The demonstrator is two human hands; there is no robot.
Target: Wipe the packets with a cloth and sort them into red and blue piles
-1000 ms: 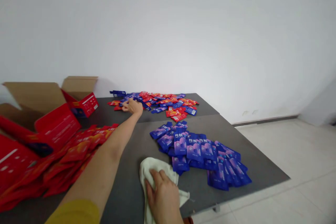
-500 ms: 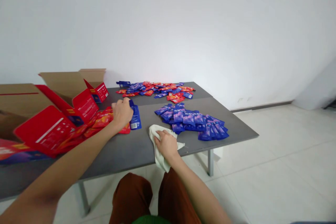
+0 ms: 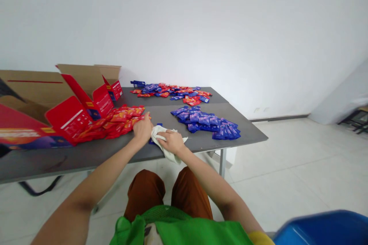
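My left hand (image 3: pixel 143 130) rests near the table's front edge, fingers closed over a blue packet (image 3: pixel 154 136) that mostly hides beneath it and the cloth. My right hand (image 3: pixel 171 141) is closed on a white cloth (image 3: pixel 161 139) that lies over the packet and hangs off the table edge. A pile of red packets (image 3: pixel 120 120) lies just left of my left hand. A pile of blue packets (image 3: pixel 205 121) lies to the right of the cloth. A mixed red and blue heap (image 3: pixel 172 92) lies at the far side of the grey table (image 3: pixel 86 153).
Open cardboard boxes (image 3: pixel 37 88) and red cartons (image 3: pixel 69 118) stand at the table's left. A blue container (image 3: pixel 324 229) shows at bottom right. Green fabric (image 3: pixel 178 229) lies on my lap. White wall behind, tiled floor to the right.
My left hand drew back from the far heap with a blue packet and brought it to the cloth at the front edge. The view pulled back from the table.
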